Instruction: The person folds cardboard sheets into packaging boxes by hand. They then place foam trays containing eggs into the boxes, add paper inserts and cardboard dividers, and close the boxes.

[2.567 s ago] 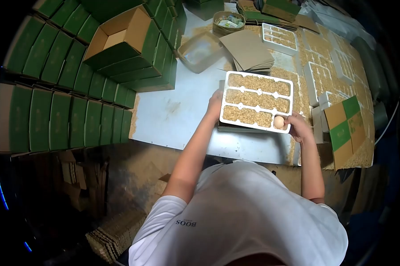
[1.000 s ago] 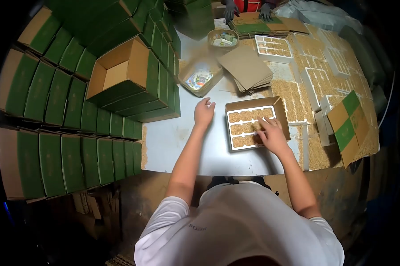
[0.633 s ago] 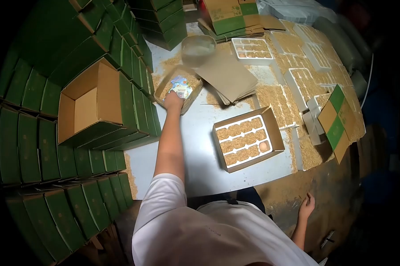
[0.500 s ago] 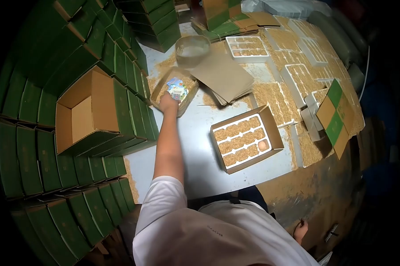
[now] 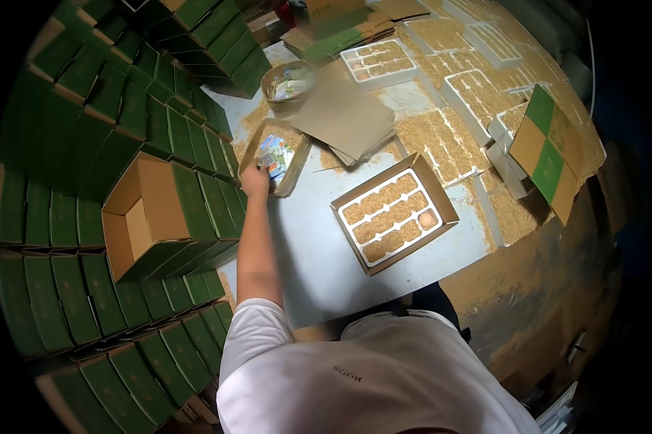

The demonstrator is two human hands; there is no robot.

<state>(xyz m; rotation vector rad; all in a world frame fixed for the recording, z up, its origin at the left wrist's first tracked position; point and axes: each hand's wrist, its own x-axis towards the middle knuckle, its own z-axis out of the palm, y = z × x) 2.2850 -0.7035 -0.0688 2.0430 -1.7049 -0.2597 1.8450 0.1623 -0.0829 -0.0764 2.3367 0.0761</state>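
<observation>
My left hand (image 5: 255, 181) reaches over the near left rim of a shallow basket (image 5: 295, 168). Its fingers are closed at the lower left edge of the colourful printed cards (image 5: 277, 153) lying inside, and they appear to pinch one card. My right hand is out of view. To the right of my left arm stands an open carton (image 5: 350, 247), holding a white foam tray (image 5: 389, 223) with compartments filled with straw-coloured shavings. One brown egg (image 5: 428, 219) sits in the tray's right corner compartment.
A second basket (image 5: 288, 105) with printed cards stands behind. Flat brown cardboard sheets (image 5: 347, 116) lie beside it. Green cartons (image 5: 94, 293) are stacked at left, one open carton (image 5: 138, 231) among them. Foam trays (image 5: 387, 79) of shavings and a green-striped cardboard piece (image 5: 546, 155) are at right.
My left hand has shifted slightly left, from over the cards to their edge by the basket rim. My right hand has left the view. The camera view has turned.
</observation>
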